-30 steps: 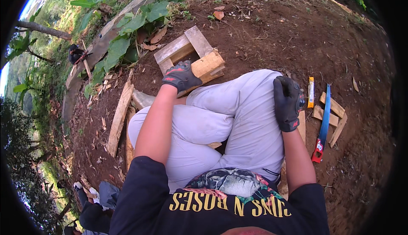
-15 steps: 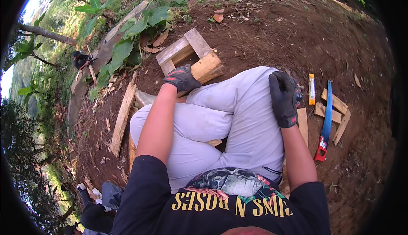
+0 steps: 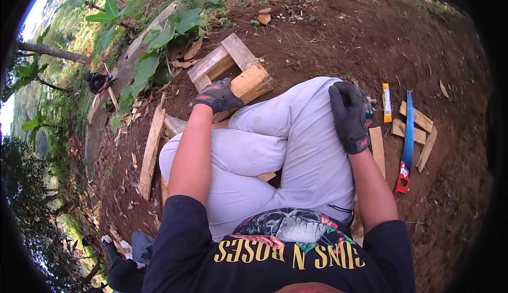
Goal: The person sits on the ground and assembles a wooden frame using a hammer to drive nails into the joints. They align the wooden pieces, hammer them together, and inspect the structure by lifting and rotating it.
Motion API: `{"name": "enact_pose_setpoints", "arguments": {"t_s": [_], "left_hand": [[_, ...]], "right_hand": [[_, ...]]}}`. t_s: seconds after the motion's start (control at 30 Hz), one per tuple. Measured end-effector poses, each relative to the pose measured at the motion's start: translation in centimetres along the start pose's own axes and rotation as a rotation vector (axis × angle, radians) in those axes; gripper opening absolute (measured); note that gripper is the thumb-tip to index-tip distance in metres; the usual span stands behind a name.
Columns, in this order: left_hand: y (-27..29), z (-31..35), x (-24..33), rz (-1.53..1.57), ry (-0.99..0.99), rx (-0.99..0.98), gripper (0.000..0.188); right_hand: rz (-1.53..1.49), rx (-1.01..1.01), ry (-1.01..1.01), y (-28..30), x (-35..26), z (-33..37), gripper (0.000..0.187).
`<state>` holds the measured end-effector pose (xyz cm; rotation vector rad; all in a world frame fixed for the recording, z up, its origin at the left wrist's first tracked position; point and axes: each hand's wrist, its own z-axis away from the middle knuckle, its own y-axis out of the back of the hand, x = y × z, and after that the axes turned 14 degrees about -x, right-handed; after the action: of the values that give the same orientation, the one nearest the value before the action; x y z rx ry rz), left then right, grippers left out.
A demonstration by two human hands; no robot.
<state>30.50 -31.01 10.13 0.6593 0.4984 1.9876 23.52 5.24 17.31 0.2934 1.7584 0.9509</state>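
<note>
A rough frame of short wooden boards (image 3: 209, 66) lies on the soil ahead of my crossed legs. My left hand (image 3: 219, 96), in a black glove with red marks, is closed on the near side of this frame, beside a thick yellowish block (image 3: 248, 83) at its corner. On my right knee rests my right hand (image 3: 350, 115), gloved the same way, with its fingers curled. A small greyish bit shows just past its knuckles; what the fingers hold, if anything, is hidden.
Right of my leg lie a yellow packet (image 3: 387, 102), a handsaw (image 3: 407, 142) with blue blade and red handle, and several wood offcuts (image 3: 418, 117). A long plank (image 3: 152, 152) lies on my left. Other people (image 3: 98, 83) sit farther left, near plants.
The whole view has shifted slightly, so the ground things sit a little higher and mostly farther left. Both hands keep their places, the left on the wooden frame, the right on my knee.
</note>
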Motion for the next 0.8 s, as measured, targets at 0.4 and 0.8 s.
{"name": "enact_pose_setpoints", "arguments": {"t_s": [0.4,0.8], "left_hand": [[0.36,-0.01,0.22,-0.035,0.012,-0.043,0.106],[0.25,-0.15,0.13,-0.057,0.001,-0.017,0.108]], "right_hand": [[-0.006,-0.002,-0.014,0.46,-1.07,-0.12,0.019],[0.009,-0.013,-0.024,0.37,-0.58,-0.05,0.02]]}}
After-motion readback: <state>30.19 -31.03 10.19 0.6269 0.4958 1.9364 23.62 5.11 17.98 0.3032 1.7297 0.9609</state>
